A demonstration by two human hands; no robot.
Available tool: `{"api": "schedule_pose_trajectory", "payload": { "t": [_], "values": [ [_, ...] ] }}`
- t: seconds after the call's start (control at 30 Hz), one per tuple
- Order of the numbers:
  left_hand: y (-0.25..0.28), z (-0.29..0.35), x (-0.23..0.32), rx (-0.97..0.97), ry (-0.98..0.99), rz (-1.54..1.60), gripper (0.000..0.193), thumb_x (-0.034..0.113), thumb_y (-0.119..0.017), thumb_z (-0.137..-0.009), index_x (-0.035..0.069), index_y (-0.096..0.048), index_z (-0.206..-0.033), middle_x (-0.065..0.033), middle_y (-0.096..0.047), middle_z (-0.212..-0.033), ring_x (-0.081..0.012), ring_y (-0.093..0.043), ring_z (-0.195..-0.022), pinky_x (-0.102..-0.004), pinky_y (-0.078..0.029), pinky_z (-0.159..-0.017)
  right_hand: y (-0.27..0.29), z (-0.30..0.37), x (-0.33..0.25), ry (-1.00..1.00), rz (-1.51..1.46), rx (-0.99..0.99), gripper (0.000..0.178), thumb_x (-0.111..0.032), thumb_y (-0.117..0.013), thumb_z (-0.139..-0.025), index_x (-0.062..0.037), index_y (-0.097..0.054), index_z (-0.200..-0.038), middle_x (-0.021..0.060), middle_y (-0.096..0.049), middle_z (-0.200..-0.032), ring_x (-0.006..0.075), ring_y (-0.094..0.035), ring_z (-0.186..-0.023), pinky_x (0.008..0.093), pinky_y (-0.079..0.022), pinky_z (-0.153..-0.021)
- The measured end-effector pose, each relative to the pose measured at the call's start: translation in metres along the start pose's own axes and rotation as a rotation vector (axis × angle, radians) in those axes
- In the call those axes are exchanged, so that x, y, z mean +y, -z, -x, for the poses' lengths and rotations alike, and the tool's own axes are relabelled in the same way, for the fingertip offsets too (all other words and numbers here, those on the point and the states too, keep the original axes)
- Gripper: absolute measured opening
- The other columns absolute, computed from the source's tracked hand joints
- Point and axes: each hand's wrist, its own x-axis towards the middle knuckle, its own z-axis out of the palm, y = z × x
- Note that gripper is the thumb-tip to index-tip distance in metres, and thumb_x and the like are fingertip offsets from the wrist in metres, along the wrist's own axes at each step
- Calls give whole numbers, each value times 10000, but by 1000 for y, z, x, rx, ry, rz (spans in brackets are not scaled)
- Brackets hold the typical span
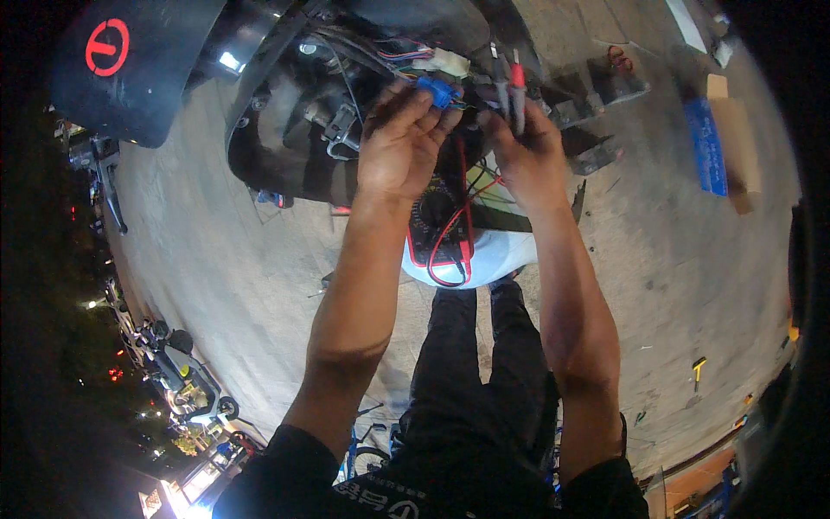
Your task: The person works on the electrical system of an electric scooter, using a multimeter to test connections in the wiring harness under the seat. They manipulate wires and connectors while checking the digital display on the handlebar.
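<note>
My left hand (pixel 399 138) is closed around a blue wiring connector (pixel 439 92), its fingertips at the connector's edge and thin wires coming out of it. Just to the right, my right hand (pixel 529 156) grips a pair of multimeter test probes (pixel 517 80); one has a red tip end pointing upward. Below and between the hands lies a multimeter (pixel 439 221) with a red rim, its red and black leads looping over it. A white connector (pixel 451 61) with coloured wires sits beyond the blue one, inside the dark vehicle body (pixel 285 169).
At the right lie an opened blue and brown cardboard box (pixel 733 147) and a yellow-handled tool (pixel 699 370) on the concrete floor. Dark block-like parts (pixel 596 156) rest beside my right hand. A dark panel (pixel 138 78) with a red emblem stands upper left. A scooter (pixel 186 372) is parked far left.
</note>
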Motion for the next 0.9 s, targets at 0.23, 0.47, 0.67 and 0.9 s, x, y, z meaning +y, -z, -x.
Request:
{"api": "schedule_pose_trajectory", "payload": {
  "t": [0.23,0.47,0.67,0.9],
  "values": [
    [2,-1,-2,0,-18,-18,232,53,-600,-890,76,-600,-1121,-119,-651,-1140,-290,-618,-1095,-418,-500,-969,-5,-11,4,80,53,-40,196,-63,-633,-885,-1,-643,-1072,10,-671,-863,77,-548,-782,248,-473,-722],
    [0,0,-2,52,-19,2,195,45,-597,-890,61,-600,-1085,-124,-652,-1115,-295,-619,-1089,-431,-500,-971,-4,-16,4,89,14,-73,176,-71,-668,-873,-3,-653,-1035,11,-673,-875,71,-549,-792,245,-473,-743],
    [0,3,-3,29,-50,-7,186,47,-617,-875,87,-610,-1057,-88,-667,-1073,-262,-637,-1039,-409,-506,-930,-1,-16,16,151,131,-38,150,-60,-690,-850,-10,-655,-986,28,-675,-849,68,-553,-790,253,-470,-724],
    [-2,2,-7,79,-104,-11,175,50,-627,-872,95,-629,-1041,-58,-677,-1038,-215,-651,-971,-390,-516,-892,-6,-10,16,253,181,-14,144,-98,-680,-863,-16,-656,-979,30,-644,-762,83,-537,-720,262,-460,-662]
  ]
}}
